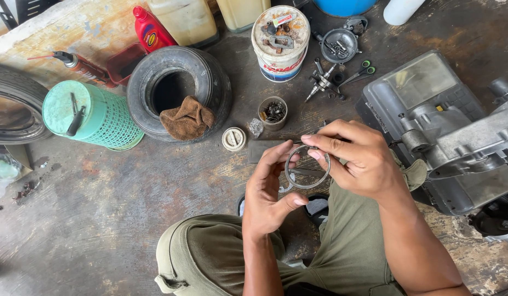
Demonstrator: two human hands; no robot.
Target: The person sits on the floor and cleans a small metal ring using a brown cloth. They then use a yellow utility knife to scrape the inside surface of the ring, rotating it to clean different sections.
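Ring: you have a thin metal ring [307,167] up between both hands, over your knees, turned flat to your eyes, which looks like a way to check its full circle.
Left hand: your left hand [267,192] is curled under it, forefinger on the near-left rim and thumb pressing up at the bottom edge, so the ring sits propped rather than squeezed.
Right hand: your right hand [355,156] comes over the top, fingertips pinching the upper rim; two opposite grips keep so slight a hoop from twisting.
Strip: a dark flat strip [265,149] lies on the floor just beyond your left fingers.
Cap: a round white cap [233,138] rests left of that strip, with a crumpled bit of clear wrap [255,127] beside it.
Tin: a small tin [273,112] of loose bits stands beyond your hands, within reach.
Can: farther out, a paint can [280,43] carries more small parts on its lid.
Shaft: a crank shaft [323,81] and green-handled scissors [359,74] lie beyond your right hand, near a bowl of bolts [339,45].
Engine: a grey engine case [456,142] sits right beside your right wrist.
Tyre: off past your left hand, a small tyre [178,87] holds a brown rag [187,118] on its edge.
Basket: a green basket [92,114] lies on its side left of the tyre.
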